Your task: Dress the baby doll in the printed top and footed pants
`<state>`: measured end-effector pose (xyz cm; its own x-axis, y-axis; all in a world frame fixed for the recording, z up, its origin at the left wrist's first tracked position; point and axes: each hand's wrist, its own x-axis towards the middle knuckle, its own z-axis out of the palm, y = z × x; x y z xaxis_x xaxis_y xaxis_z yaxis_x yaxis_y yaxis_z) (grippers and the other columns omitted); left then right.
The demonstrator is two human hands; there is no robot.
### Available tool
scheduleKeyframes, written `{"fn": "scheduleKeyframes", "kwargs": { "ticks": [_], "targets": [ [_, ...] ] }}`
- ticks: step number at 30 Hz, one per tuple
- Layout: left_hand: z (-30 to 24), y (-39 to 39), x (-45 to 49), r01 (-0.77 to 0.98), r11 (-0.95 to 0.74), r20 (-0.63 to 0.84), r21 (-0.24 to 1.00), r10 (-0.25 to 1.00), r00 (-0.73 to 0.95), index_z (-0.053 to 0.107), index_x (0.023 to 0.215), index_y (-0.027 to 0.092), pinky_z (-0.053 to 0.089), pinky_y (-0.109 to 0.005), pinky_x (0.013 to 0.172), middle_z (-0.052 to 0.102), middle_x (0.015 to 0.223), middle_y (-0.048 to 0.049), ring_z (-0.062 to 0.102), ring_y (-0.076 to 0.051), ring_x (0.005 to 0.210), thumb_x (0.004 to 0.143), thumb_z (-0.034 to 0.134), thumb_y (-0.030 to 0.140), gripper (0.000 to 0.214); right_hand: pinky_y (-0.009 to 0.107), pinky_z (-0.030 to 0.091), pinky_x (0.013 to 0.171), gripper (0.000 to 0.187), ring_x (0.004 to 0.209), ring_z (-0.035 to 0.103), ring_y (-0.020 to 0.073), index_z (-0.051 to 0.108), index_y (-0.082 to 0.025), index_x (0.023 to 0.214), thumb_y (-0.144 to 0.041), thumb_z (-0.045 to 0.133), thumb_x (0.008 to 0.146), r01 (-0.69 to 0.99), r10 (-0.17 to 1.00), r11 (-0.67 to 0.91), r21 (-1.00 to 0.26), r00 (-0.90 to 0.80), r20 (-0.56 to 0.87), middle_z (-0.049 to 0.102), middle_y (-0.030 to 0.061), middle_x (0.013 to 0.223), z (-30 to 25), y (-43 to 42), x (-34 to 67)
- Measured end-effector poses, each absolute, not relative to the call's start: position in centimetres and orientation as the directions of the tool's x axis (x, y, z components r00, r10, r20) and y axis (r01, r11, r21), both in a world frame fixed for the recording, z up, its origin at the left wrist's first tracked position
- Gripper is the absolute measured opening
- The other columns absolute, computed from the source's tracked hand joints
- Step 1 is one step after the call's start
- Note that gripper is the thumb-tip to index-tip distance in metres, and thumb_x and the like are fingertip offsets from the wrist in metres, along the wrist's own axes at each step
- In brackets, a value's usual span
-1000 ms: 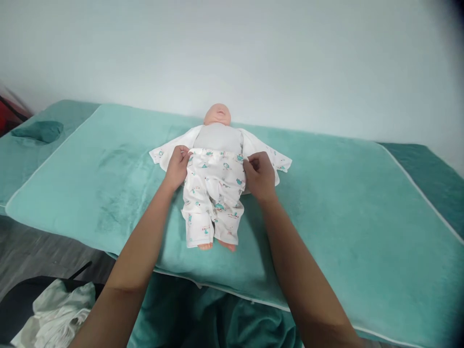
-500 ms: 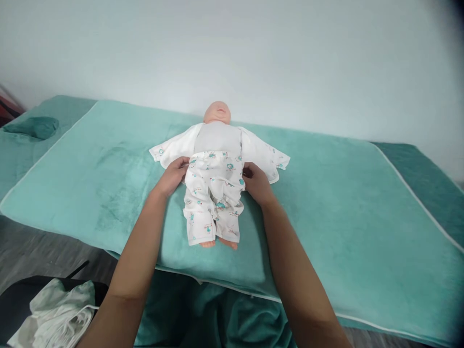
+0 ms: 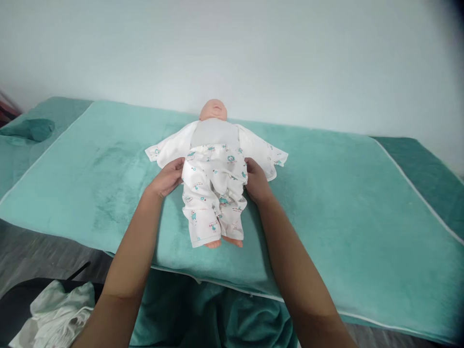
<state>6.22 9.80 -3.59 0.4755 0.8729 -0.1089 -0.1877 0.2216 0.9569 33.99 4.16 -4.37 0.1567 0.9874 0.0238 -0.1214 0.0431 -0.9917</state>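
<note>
A baby doll lies on its back, head toward the wall and feet toward me. White printed pants cover its legs and reach up over its belly, with the toes showing below the cuffs. Its white jacket is spread open with the sleeves out to both sides, leaving the pale torso bare in the middle. My left hand grips the pants at the hip on the left, fingertips partly hidden by the cloth. On the opposite hip, my right hand has its fingers closed on the pants' side, partly tucked behind it.
The doll rests on a padded bed with a green velvety cover, set against a white wall. At the lower left, crumpled white and pale green cloths lie on a black chair. A face hole is at the bed's left end.
The pants' waistband has risen slightly on the torso, and the legs and feet have shifted a little to the right. Both hands stay at the hips.
</note>
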Motion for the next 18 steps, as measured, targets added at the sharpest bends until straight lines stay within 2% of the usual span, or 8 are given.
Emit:
{"fn": "scheduleKeyframes", "kwargs": {
  "ticks": [5, 11, 14, 18],
  "targets": [
    [-3.9, 9.6, 6.7, -0.235, 0.165, -0.054, 0.958, 0.908, 0.415, 0.070, 0.109, 0.021, 0.057, -0.033, 0.080, 0.076, 0.108, -0.0048, 0.071, -0.023, 0.099, 0.070, 0.081, 0.022, 0.041, 0.028, 0.049, 0.055, 0.045, 0.072, 0.065, 0.0172, 0.061, -0.026, 0.104, -0.039, 0.083, 0.067, -0.179, 0.980, 0.027, -0.983, 0.199, -0.009, 0.075, 0.0006, 0.097, -4.5, 4.6, 33.3],
    [-3.4, 9.3, 7.4, -0.282, 0.167, -0.072, 0.945, 0.945, 0.319, 0.068, 0.107, 0.019, 0.056, -0.034, 0.086, 0.075, 0.105, -0.0032, 0.069, -0.021, 0.098, 0.068, 0.083, 0.023, 0.041, 0.024, 0.041, 0.046, 0.037, 0.053, 0.050, 0.0111, 0.055, -0.026, 0.086, -0.040, 0.083, 0.067, -0.148, 0.970, 0.035, -0.988, 0.245, -0.002, 0.065, -0.0068, 0.072, -4.3, 4.6, 32.9],
    [-3.0, 9.0, 7.6, -0.277, 0.149, -0.076, 0.949, 0.963, 0.259, 0.069, 0.103, 0.018, 0.055, -0.032, 0.084, 0.075, 0.100, -0.0026, 0.068, -0.020, 0.094, 0.066, 0.083, 0.025, 0.040, 0.025, 0.039, 0.046, 0.031, 0.051, 0.045, 0.0102, 0.058, -0.025, 0.083, -0.041, 0.081, 0.069, -0.109, 0.973, 0.032, -0.994, 0.231, 0.006, 0.061, -0.0064, 0.069, -4.1, 4.4, 33.1],
    [-2.7, 8.9, 8.0, -0.258, 0.144, -0.079, 0.955, 0.965, 0.250, 0.066, 0.098, 0.019, 0.052, -0.028, 0.075, 0.072, 0.095, -0.0004, 0.066, -0.016, 0.086, 0.067, 0.082, 0.028, 0.036, 0.029, 0.040, 0.050, 0.031, 0.055, 0.047, 0.0134, 0.058, -0.025, 0.079, -0.046, 0.080, 0.070, -0.085, 0.971, 0.007, -0.996, 0.240, -0.014, 0.058, -0.0043, 0.065, -4.3, 4.6, 33.3]
  ]
}}
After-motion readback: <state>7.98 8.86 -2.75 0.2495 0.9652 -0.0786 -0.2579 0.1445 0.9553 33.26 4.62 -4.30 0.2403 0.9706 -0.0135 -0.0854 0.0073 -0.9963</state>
